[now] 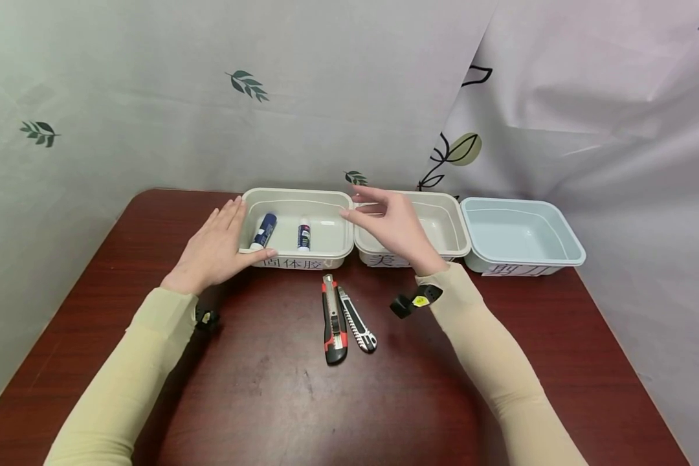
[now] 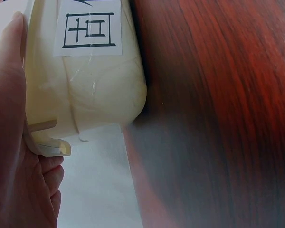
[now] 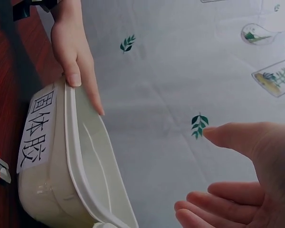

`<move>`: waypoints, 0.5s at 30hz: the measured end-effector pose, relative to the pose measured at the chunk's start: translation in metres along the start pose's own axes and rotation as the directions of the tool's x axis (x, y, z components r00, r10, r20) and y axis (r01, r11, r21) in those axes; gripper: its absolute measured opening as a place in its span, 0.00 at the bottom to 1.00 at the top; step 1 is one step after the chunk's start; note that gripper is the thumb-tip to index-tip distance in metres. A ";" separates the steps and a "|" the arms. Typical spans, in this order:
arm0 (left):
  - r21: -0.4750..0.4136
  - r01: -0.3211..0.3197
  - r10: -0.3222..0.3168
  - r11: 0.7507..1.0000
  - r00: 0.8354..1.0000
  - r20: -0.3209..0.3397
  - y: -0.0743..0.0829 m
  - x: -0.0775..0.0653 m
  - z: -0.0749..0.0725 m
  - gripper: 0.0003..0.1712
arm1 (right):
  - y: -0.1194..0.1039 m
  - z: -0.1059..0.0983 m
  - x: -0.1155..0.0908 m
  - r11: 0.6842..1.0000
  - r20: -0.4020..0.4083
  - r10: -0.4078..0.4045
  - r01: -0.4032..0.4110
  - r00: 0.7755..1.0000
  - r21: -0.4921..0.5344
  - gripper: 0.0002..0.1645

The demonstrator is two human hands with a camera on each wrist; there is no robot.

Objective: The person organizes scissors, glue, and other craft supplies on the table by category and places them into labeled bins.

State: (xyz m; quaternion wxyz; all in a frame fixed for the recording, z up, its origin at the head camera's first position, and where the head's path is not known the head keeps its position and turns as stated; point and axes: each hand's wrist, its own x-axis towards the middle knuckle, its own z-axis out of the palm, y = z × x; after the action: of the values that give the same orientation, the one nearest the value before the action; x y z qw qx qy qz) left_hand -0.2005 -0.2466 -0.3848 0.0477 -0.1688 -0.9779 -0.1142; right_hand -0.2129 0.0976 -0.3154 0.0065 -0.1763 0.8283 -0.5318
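Note:
My left hand (image 1: 212, 249) rests at the left end of the left cream bin (image 1: 297, 195), its thumb along the labelled front rim and its fingers extended along the side. Two glue sticks lie in that bin: a blue one (image 1: 265, 230) tilted at the left, and a smaller one with a white cap (image 1: 304, 236). My right hand (image 1: 393, 223), holding nothing, hovers above the middle cream bin (image 1: 457, 243) with its fingers loosely bent toward the left bin. In the right wrist view its thumb and fingers stand apart.
A red-and-black utility knife (image 1: 334, 323) and a white-and-black one (image 1: 357, 320) lie on the dark red table (image 1: 256, 388) before the bins. A light blue bin (image 1: 524, 259) stands at the right. A patterned cloth (image 1: 326, 97) hangs behind.

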 end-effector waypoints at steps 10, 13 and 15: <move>-0.003 0.002 -0.002 1.000 1.000 0.001 0.002 -0.001 -0.001 0.68 | -0.001 -0.017 -0.014 1.000 -0.007 -0.012 0.012 1.000 -0.024 0.34; -0.002 0.002 -0.002 1.000 1.000 0.001 0.002 -0.001 -0.001 0.68 | 0.000 -0.024 -0.017 1.000 -0.015 -0.004 0.003 1.000 -0.013 0.34; -0.001 0.001 -0.001 1.000 1.000 0.001 0.002 -0.001 -0.001 0.68 | 0.001 -0.029 -0.019 1.000 -0.020 0.000 0.000 1.000 0.001 0.34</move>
State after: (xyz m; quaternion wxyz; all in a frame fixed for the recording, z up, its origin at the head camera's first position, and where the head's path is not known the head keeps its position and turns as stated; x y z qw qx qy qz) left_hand -0.1988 -0.2453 -0.3834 0.0472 -0.1685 -0.9779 -0.1145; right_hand -0.2013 0.1291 -0.3073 -0.0017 -0.1708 0.8280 -0.5341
